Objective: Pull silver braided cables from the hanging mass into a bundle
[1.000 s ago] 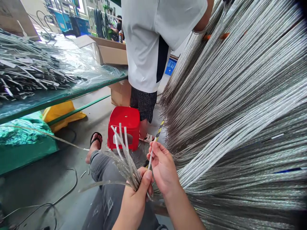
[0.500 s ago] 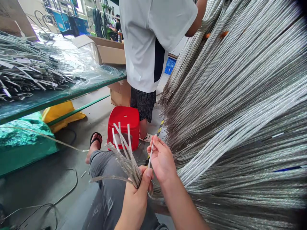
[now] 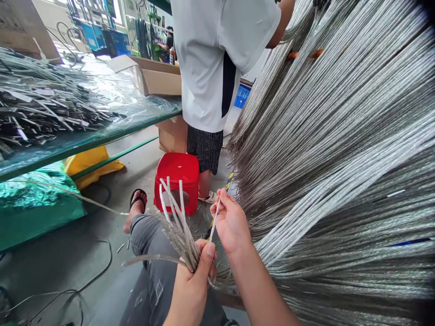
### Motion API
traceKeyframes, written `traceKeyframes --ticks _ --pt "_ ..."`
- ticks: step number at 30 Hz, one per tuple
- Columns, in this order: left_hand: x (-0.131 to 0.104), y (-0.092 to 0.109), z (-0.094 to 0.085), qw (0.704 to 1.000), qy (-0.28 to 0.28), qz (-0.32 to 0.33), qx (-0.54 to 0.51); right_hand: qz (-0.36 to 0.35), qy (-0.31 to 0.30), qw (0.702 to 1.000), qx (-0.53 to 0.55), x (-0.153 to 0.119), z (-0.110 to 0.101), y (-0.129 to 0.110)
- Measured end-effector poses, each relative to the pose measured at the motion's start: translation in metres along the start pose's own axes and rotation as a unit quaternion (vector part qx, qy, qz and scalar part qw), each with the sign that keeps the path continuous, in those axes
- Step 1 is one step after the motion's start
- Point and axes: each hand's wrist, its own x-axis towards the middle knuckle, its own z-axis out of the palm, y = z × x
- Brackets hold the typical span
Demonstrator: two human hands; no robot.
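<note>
My left hand [image 3: 195,283] is wrapped round a bundle of silvery braided cables [image 3: 181,235], whose ends fan out up and to the left. One cable of the bundle bends away far to the left. Between my left thumb and fingers runs a single thin strand [image 3: 215,220], slanting up to my right hand [image 3: 231,222]. The fingertips of my right hand pinch the upper end of this strand. Below my left hand the cables curve off to the right, partly hidden by my right forearm.
Long silvery cables [image 3: 322,136] fill the right side. A red stool [image 3: 178,165] stands ahead, near a person in a white shirt [image 3: 204,68]. At left, a table [image 3: 136,127] bears a cable pile [image 3: 44,104] and an open carton [image 3: 159,79].
The view has shifted slightly, so the surroundings sit a little further right and lower. Both hands keep their hold, with nearly the same pose.
</note>
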Motion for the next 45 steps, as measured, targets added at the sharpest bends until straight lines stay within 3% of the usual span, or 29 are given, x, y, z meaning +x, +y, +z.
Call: traceKeyframes --ticks 5,9,14,17,18,20,22,24,27,33,37,40,45 --pt "-0.025 -0.023 -0.009 0.999 -0.018 -0.004 0.040 -0.090 0.064 0.994 0.027 0.034 -0.007 -0.048" --pt "-0.026 -0.025 -0.015 0.999 -0.018 -0.004 -0.026 -0.190 0.085 0.978 0.002 0.043 -0.015 -0.078" --pt "-0.006 -0.004 -0.017 0.997 -0.007 -0.027 -0.076 -0.229 0.063 0.957 -0.166 0.026 -0.035 -0.052" --pt "-0.001 0.006 -0.018 0.996 0.006 -0.027 -0.086 -0.247 0.029 0.926 -0.284 0.007 -0.049 -0.034" --pt "0.001 0.008 -0.019 0.995 0.007 -0.026 -0.093 -0.246 -0.007 0.913 -0.326 -0.002 -0.053 -0.031" --pt "0.005 0.010 -0.021 0.993 0.015 -0.024 -0.111 -0.222 -0.143 0.872 -0.413 -0.024 -0.057 -0.028" --pt "0.010 0.012 -0.023 0.991 0.035 -0.025 -0.128 -0.189 -0.300 0.800 -0.484 -0.044 -0.059 -0.026" --pt "0.014 0.014 -0.025 0.988 0.059 -0.029 -0.141 -0.178 -0.366 0.739 -0.537 -0.059 -0.060 -0.022" --pt "0.017 0.017 -0.026 0.985 0.060 -0.029 -0.158 -0.206 -0.339 0.714 -0.576 -0.066 -0.062 -0.013" --pt "0.014 0.014 -0.028 0.982 0.034 -0.031 -0.186 -0.256 -0.230 0.742 -0.576 -0.042 -0.063 -0.004" --pt "0.014 0.015 -0.032 0.980 0.042 -0.044 -0.187 -0.279 -0.169 0.701 -0.634 -0.025 -0.063 -0.003" --pt "0.014 0.020 -0.033 0.979 0.039 -0.034 -0.199 -0.279 -0.208 0.683 -0.642 -0.025 -0.063 -0.005" --pt "0.019 0.028 -0.038 0.979 0.029 -0.021 -0.200 -0.154 -0.350 0.636 -0.671 -0.040 -0.055 -0.016"
